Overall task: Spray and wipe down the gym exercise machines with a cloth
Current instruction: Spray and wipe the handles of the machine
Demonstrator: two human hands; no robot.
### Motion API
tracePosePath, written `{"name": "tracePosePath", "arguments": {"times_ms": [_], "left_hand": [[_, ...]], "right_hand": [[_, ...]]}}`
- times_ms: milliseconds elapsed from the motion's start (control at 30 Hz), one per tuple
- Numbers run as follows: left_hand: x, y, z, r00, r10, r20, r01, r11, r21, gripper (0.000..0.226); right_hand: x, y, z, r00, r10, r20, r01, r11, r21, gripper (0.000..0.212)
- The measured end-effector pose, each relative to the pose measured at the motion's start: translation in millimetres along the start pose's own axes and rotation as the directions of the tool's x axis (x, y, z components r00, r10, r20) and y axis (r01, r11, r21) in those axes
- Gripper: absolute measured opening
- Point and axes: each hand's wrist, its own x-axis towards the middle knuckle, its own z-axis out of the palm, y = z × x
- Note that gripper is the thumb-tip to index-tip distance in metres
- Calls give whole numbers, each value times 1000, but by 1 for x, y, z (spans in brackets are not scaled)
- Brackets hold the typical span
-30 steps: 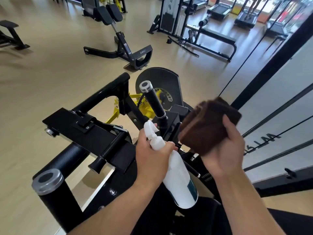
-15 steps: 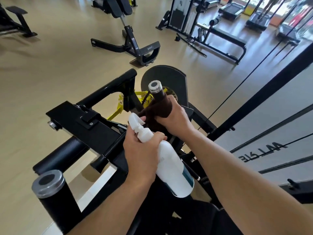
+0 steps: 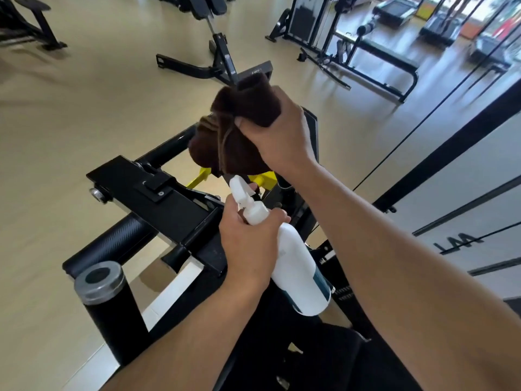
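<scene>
- The right hand (image 3: pixel 277 136) grips a dark brown cloth (image 3: pixel 239 131), bunched and folded; its fingers are curled round the upper part, and the rest of the cloth hangs below the hand.
- The cloth sits at the upper end of the black exercise machine (image 3: pixel 169 201), covering whatever it is wrapped over. That part is hidden, so contact cannot be confirmed.
- The left hand (image 3: pixel 249 246) holds a white spray bottle (image 3: pixel 296 266) by the neck, fingers wrapped round it just under the trigger head.
- The bottle is tilted, nozzle pointing up and forward toward the hanging cloth, base toward the person. A dark teal band shows near its base.
- The nozzle tip lies just beneath the lower edge of the cloth; whether they touch cannot be told.
- The machine has a flat black plate, a black cross bar behind it and yellow frame parts (image 3: pixel 203 176) showing beneath the cloth.
- A black padded roller (image 3: pixel 110 244) runs under the plate at lower left, and an upright black post with a grey metal cap (image 3: pixel 99 282) stands near the bottom left.
- Further machines stand on the tan floor (image 3: pixel 70 114) behind: an adjustable bench (image 3: pixel 220 52) and a rack station (image 3: pixel 338 32).
</scene>
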Motion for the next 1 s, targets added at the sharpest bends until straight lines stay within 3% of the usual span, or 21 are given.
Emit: {"name": "tracePosePath", "arguments": {"times_ms": [100, 300, 467, 667, 767, 867, 1000], "left_hand": [[1, -1, 0, 1000, 1, 0, -1, 1000, -4, 46], [4, 3, -1, 999, -23, 24, 24, 999, -28, 47], [4, 5, -2, 999, -36, 37, 37, 998, -44, 48], [2, 1, -2, 999, -28, 27, 29, 999, -40, 46], [2, 2, -2, 999, -25, 36, 26, 999, -33, 46], [2, 3, -1, 999, -26, 39, 28, 999, -45, 47], [4, 2, -1, 999, -15, 43, 16, 999, -38, 47]], "right_hand": [[-14, 25, -7, 993, 42, 109, -33, 996, -77, 39], [-53, 80, -16, 952, 273, 139, -229, 936, -266, 48], [-42, 64, -9, 967, 248, 62, -235, 958, -165, 33], [-11, 19, -2, 996, 87, 14, -87, 996, -36, 39], [-24, 37, -9, 991, 110, 75, -103, 990, -95, 44], [-49, 74, -15, 961, 234, 146, -189, 945, -268, 51], [-51, 84, -14, 949, 289, 125, -241, 923, -300, 43]]}}
